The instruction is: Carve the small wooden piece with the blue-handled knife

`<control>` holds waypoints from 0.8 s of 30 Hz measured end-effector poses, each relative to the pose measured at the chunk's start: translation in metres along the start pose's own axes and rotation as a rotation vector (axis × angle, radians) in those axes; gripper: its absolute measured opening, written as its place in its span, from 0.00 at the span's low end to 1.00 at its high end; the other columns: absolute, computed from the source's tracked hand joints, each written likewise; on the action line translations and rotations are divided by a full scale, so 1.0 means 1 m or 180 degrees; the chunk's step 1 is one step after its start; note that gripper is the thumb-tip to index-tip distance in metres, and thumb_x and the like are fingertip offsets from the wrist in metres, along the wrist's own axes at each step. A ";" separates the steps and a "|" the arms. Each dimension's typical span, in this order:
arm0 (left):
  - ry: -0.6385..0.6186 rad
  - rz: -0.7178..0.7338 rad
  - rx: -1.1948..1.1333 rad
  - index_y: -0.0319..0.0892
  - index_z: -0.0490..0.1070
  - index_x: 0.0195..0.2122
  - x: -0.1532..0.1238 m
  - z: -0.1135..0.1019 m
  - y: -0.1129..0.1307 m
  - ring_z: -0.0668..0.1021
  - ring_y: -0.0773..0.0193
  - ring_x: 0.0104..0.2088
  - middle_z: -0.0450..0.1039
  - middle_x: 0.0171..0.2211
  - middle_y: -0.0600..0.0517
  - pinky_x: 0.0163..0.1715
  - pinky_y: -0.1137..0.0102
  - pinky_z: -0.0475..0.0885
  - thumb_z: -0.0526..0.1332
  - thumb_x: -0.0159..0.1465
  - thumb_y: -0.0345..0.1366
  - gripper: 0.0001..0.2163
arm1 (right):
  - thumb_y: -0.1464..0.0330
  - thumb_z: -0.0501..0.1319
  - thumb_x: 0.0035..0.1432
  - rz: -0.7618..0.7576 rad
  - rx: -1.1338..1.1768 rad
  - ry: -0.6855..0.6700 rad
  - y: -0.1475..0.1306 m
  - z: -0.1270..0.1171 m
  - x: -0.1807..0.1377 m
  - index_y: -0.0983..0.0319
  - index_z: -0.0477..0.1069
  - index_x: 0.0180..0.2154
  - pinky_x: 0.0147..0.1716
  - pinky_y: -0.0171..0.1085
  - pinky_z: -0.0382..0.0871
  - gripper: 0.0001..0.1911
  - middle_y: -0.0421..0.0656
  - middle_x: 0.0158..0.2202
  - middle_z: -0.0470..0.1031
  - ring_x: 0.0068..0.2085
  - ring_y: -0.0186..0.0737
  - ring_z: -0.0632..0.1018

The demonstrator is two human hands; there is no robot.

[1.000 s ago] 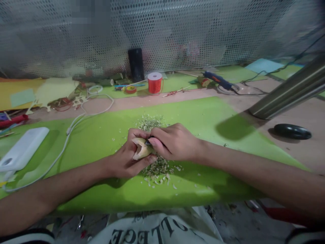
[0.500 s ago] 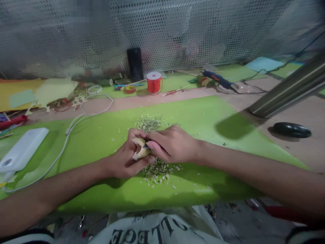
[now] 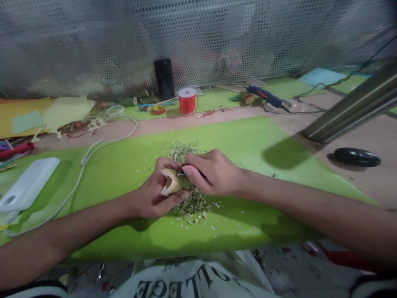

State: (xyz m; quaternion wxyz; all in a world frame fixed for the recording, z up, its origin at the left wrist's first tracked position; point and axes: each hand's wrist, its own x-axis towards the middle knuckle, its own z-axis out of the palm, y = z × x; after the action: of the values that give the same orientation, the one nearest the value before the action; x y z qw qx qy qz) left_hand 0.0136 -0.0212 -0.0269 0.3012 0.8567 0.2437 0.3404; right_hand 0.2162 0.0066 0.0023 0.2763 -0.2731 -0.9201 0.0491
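Note:
My left hand (image 3: 151,192) is closed round a pale yellow, hollow bamboo piece (image 3: 172,184), whose jagged, notched end faces left. Pinched in my right hand (image 3: 215,171) is a small dark blade (image 3: 182,172), mostly covered by the fingers, with its metal edge at the upper side of the bamboo piece. Both hands meet just above a heap of thin green and white shavings (image 3: 194,203), which lies on the green sheet (image 3: 102,227). The bamboo's far end is partly hidden behind my right hand.
A white power bank (image 3: 29,182) with a cable lies left. Along the back are a red thread spool (image 3: 187,101), a tape roll (image 3: 158,109), a dark phone (image 3: 164,78) and a blue glue gun (image 3: 265,96). A metal post (image 3: 350,109) and a black oval object (image 3: 356,157) stand right.
My right hand has shifted slightly right and up along the bamboo piece with the blade, uncovering more of it. My left hand stays nearly still.

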 end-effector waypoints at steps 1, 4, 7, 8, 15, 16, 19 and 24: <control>0.0012 0.0015 0.0036 0.48 0.48 0.49 0.000 0.000 0.000 0.68 0.67 0.34 0.57 0.38 0.54 0.37 0.66 0.71 0.57 0.64 0.31 0.18 | 0.61 0.40 0.68 -0.0048 -0.0115 0.0108 0.000 0.001 -0.001 0.62 0.65 0.30 0.21 0.36 0.43 0.22 0.35 0.18 0.59 0.18 0.31 0.56; 0.0043 0.0094 0.0160 0.47 0.50 0.47 0.001 -0.001 0.000 0.68 0.67 0.35 0.56 0.39 0.53 0.39 0.65 0.71 0.58 0.64 0.32 0.16 | 0.63 0.40 0.69 -0.0237 -0.0434 0.0371 0.001 0.004 -0.002 0.62 0.66 0.30 0.20 0.37 0.43 0.22 0.36 0.18 0.62 0.19 0.32 0.57; 0.0058 0.0129 0.0215 0.47 0.51 0.47 0.000 -0.001 -0.001 0.69 0.65 0.37 0.56 0.40 0.53 0.42 0.63 0.70 0.58 0.64 0.33 0.16 | 0.63 0.39 0.70 -0.0386 -0.0674 0.0477 0.000 0.005 -0.003 0.62 0.66 0.29 0.20 0.37 0.44 0.24 0.37 0.18 0.64 0.19 0.32 0.59; 0.0055 0.0136 0.0215 0.47 0.51 0.47 0.000 0.000 -0.002 0.69 0.65 0.37 0.56 0.39 0.53 0.42 0.63 0.70 0.58 0.64 0.33 0.15 | 0.63 0.39 0.70 -0.0412 -0.0734 0.0482 0.000 0.005 -0.003 0.62 0.66 0.29 0.20 0.38 0.44 0.24 0.37 0.19 0.64 0.19 0.32 0.60; -0.0023 0.0333 0.0406 0.46 0.53 0.42 0.003 -0.001 0.001 0.67 0.66 0.35 0.58 0.33 0.56 0.45 0.64 0.67 0.58 0.65 0.31 0.11 | 0.63 0.40 0.70 -0.0526 -0.0889 0.0658 0.000 0.007 -0.002 0.61 0.66 0.29 0.20 0.38 0.45 0.23 0.37 0.19 0.66 0.19 0.32 0.61; -0.0041 0.0376 0.0475 0.46 0.53 0.40 0.004 -0.002 0.001 0.67 0.65 0.36 0.58 0.33 0.55 0.45 0.64 0.66 0.58 0.65 0.31 0.10 | 0.63 0.41 0.70 -0.0535 -0.0888 0.0692 0.000 0.007 -0.002 0.61 0.66 0.28 0.20 0.38 0.45 0.23 0.37 0.19 0.66 0.19 0.32 0.61; -0.0056 0.0419 0.0574 0.45 0.54 0.38 0.005 -0.003 0.001 0.67 0.63 0.38 0.58 0.33 0.54 0.45 0.64 0.66 0.58 0.65 0.32 0.09 | 0.64 0.42 0.70 -0.0542 -0.0871 0.0775 0.000 0.007 -0.001 0.61 0.65 0.28 0.20 0.38 0.45 0.22 0.36 0.19 0.65 0.18 0.32 0.60; -0.0062 0.0439 0.0404 0.46 0.53 0.39 0.004 -0.003 0.000 0.68 0.63 0.36 0.57 0.30 0.56 0.45 0.63 0.66 0.58 0.64 0.32 0.10 | 0.63 0.39 0.70 -0.0516 -0.0898 0.0687 0.000 0.005 -0.001 0.61 0.64 0.27 0.20 0.37 0.45 0.23 0.36 0.18 0.62 0.18 0.32 0.59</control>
State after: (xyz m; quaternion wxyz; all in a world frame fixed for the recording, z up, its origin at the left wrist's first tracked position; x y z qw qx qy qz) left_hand 0.0146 -0.0178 -0.0230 0.2244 0.8921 0.2023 0.3359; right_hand 0.2142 0.0065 -0.0028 0.3354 -0.2379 -0.9019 -0.1322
